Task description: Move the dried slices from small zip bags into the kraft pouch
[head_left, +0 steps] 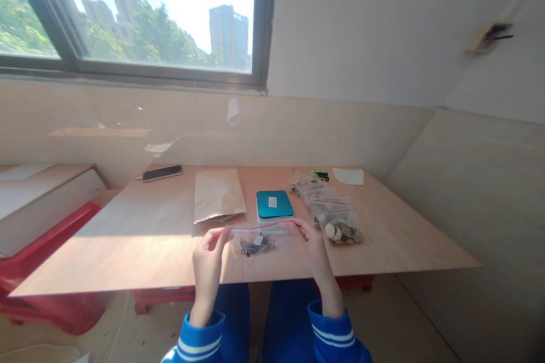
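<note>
Plastic bag (pixel 258 243), fingers (pixel 304 229) at either end

One head-worn view, looking forward and down across a table (pixel 128 264).
From the table's near edge the lens faces the wall (pixel 340 68) behind it, wide enough to take in the window (pixel 166 17) at upper left and the floor (pixel 404 323) at the bottom; the left hand (pixel 209 255) and right hand (pixel 310 244) are near, below the middle, the wall farther off.

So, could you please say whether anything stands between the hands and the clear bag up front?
Nothing visible does: the left hand and right hand hold the bag at its top, and the blue case lies beyond it.
</note>
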`<state>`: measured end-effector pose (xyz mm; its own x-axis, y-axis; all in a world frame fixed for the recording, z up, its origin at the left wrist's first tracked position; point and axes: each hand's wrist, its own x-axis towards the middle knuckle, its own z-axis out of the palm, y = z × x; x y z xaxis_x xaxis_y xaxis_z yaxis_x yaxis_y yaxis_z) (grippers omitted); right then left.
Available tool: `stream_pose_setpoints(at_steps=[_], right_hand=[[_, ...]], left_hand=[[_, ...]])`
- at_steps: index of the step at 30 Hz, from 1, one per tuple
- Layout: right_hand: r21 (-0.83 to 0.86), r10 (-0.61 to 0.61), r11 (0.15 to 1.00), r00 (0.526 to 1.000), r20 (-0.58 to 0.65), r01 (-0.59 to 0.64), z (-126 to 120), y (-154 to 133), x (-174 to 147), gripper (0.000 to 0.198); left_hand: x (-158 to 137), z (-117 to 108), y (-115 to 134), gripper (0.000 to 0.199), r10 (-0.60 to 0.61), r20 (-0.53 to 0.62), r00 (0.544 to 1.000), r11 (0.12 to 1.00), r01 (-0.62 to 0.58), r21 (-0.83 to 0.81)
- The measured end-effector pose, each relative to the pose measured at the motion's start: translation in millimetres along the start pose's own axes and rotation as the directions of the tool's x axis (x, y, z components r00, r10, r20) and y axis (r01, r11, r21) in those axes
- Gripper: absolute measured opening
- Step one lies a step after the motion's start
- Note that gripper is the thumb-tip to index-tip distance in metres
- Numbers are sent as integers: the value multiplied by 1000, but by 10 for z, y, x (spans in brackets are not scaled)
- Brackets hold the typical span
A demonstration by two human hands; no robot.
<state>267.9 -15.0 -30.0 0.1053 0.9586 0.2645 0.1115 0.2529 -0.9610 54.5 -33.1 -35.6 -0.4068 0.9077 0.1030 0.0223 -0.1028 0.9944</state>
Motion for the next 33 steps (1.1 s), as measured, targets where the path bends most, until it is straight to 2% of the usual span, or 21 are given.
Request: stream_pose_setpoints(at_steps=[7,14,20,24,30,33], right_hand=[[-246,-131,958,989,70,144,-106,19,-51,32],[-341,-220,914,975,36,219,-66,-111,-93,28],[-371,-304,884,953,5,284,-21,-144,-124,27],[-378,-288,888,958,-9,263,-63,-104,-125,29],[-285,-242,931,970,-19,227,-72,-99,-127,32],[-206,-174,966,983,-67,157,-42,-111,-131,35]], left_hand=[[-15,-5,2,37,89,-58,994,985,-79,155],[-56,22,48,35,122,-138,983,953,-77,293],[-66,10,56,31,131,-169,977,955,-78,288],[-46,31,40,36,114,-105,988,968,-87,234],[-26,152,-60,38,88,-61,994,990,-94,-103],[-49,173,-66,35,98,-20,995,985,-100,-139]])
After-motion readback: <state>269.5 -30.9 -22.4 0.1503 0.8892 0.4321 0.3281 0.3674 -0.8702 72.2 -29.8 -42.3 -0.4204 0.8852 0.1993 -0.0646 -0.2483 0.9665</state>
